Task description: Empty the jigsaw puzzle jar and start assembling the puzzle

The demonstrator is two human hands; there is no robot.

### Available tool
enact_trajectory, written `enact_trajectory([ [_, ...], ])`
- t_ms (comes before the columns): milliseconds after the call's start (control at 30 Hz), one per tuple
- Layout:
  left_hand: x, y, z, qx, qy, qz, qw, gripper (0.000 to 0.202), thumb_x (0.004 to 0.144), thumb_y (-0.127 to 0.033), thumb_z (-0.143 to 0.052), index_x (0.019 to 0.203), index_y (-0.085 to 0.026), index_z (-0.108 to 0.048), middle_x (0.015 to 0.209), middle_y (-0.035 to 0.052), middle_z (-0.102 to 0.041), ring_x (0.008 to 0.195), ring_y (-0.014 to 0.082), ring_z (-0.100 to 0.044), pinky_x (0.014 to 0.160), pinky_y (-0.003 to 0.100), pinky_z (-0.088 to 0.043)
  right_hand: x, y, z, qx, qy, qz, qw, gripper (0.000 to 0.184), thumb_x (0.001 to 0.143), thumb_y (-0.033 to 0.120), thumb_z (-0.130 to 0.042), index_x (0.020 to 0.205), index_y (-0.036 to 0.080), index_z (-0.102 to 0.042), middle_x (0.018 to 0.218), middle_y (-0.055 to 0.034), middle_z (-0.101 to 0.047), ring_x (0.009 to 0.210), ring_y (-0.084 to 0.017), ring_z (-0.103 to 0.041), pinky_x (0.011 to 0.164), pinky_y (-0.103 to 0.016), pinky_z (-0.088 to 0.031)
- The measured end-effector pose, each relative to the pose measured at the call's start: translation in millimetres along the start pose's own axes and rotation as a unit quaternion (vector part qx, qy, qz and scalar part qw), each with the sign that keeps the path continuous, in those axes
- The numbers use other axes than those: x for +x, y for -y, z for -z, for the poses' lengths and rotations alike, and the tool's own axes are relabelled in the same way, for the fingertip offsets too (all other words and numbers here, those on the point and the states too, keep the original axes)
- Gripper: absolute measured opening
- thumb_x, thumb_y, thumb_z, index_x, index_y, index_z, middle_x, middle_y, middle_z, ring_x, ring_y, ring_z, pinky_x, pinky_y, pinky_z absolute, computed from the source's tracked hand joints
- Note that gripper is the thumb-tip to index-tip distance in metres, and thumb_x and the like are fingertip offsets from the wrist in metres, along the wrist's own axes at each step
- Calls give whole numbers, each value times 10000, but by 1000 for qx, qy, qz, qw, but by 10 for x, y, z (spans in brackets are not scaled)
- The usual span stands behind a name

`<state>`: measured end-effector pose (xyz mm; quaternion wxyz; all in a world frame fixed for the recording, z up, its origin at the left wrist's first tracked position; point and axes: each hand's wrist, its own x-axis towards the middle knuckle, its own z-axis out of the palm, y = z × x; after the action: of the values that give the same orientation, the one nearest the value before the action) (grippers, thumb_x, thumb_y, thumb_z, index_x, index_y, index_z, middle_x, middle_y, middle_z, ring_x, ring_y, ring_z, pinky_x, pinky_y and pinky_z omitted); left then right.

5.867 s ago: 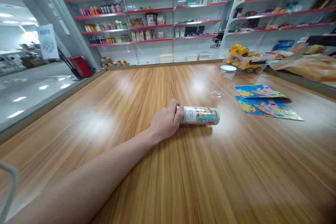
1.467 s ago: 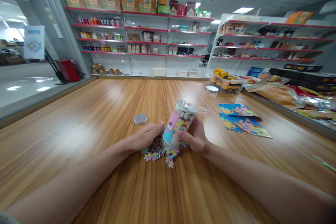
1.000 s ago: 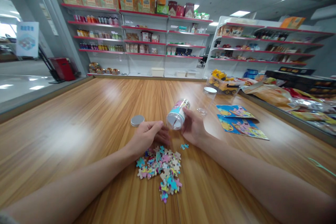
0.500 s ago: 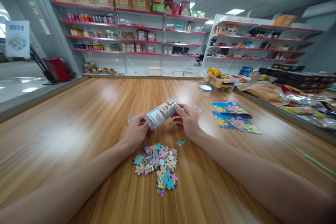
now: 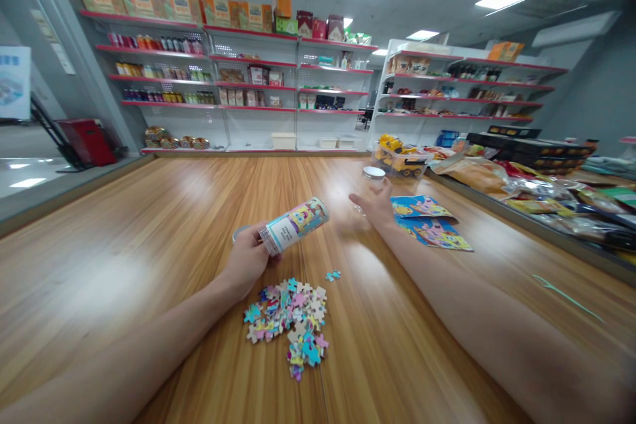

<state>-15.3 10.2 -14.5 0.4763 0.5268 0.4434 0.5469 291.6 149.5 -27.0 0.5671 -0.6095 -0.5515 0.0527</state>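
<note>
A printed cartoon cylinder [image 5: 295,225] lies tilted in my left hand [image 5: 250,258], whose fingers wrap round its lower left end. A round lid-like disc [image 5: 242,232] shows partly behind that hand. My right hand [image 5: 376,207] is apart from the cylinder, with thumb and fingers spread, right at a clear jar with a silver lid [image 5: 373,173]. The hand hides part of the jar; whether it touches cannot be told. Below the left hand is a heap of jigsaw pieces [image 5: 291,311], with a few joined or touching pieces [image 5: 332,275] beside it.
Two blue cartoon sheets [image 5: 432,233] lie right of my right hand. Behind them stands a clear tub with yellow toy trucks [image 5: 401,159]. A green cord [image 5: 566,296] is at the right. Packaged snacks [image 5: 541,185] fill the right side; stocked shelves [image 5: 253,86] line the back.
My right hand has let go of the cylinder and moved right and away to the jar. The cylinder stays in my left hand. The whole view has shifted slightly.
</note>
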Motion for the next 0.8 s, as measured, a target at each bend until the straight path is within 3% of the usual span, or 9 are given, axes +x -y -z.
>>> enact_trajectory([
  [133,-4,-17,-7,-6,1,6,1000,315,595,-301,-628,856,-124,-623,558,-15,-582,479,130,-526,427,204,-418,91,-100,-15,-24,9,-81,996,734,667,478,-763,1255,139,-484,1025,-104,-680,969,-289,-654,920,-440,-491],
  [333,-1,-36,-14,25,12,4,1000,265,602,-299,-607,810,-135,-595,533,-20,-567,475,127,-520,428,198,-402,141,-57,89,-89,-17,-108,990,892,665,447,-774,1382,77,-394,1288,-215,-573,1205,-357,-550,1015,-459,-448],
  [467,-6,-31,-7,19,18,0,1000,267,606,-295,-598,820,-136,-591,525,-25,-561,468,121,-507,425,193,-393,-47,123,144,-144,-31,-71,987,1148,665,477,-784,1481,-73,-191,1502,-348,-282,1434,-425,-248,1163,-499,-277],
  [533,-9,-27,-5,18,20,-3,1000,271,605,-291,-603,823,-131,-597,525,-23,-560,467,119,-503,426,194,-391,-178,193,225,-191,-19,-19,981,1064,743,476,-723,1496,-63,-200,1539,-330,-224,1468,-407,-169,1197,-517,-185],
  [600,-9,-21,-5,20,18,-8,1000,281,606,-291,-607,832,-123,-610,527,-18,-563,471,122,-504,429,199,-393,-267,200,344,-331,-4,68,941,848,851,480,-595,1505,34,-294,1581,-264,-190,1491,-413,-56,1174,-629,-94],
  [633,-8,-17,-7,19,17,-9,1000,288,608,-295,-609,836,-119,-615,527,-16,-563,470,123,-504,428,202,-393,-281,176,410,-384,0,77,920,778,878,509,-546,1505,98,-338,1601,-222,-173,1493,-422,-3,1147,-679,-70],
  [667,-7,-12,-8,18,16,-9,1000,292,614,-302,-611,839,-116,-619,528,-15,-561,468,124,-503,427,204,-392,-275,136,476,-422,5,57,905,760,894,557,-497,1508,132,-357,1608,-202,-170,1488,-439,18,1123,-713,-61],
  [733,-2,-4,-12,13,19,-5,1000,301,630,-318,-618,850,-113,-626,533,-17,-558,466,122,-498,426,207,-393,-211,31,590,-465,32,-59,883,909,857,708,-443,1520,93,-346,1589,-250,-193,1468,-492,-13,1088,-755,-49],
  [800,-1,-4,-16,11,23,-8,1000,303,642,-326,-622,858,-113,-630,539,-18,-558,468,120,-493,424,205,-390,-120,-69,667,-469,79,-133,869,952,826,806,-365,1528,162,-362,1609,-226,-160,1462,-514,-12,1057,-784,-44],
])
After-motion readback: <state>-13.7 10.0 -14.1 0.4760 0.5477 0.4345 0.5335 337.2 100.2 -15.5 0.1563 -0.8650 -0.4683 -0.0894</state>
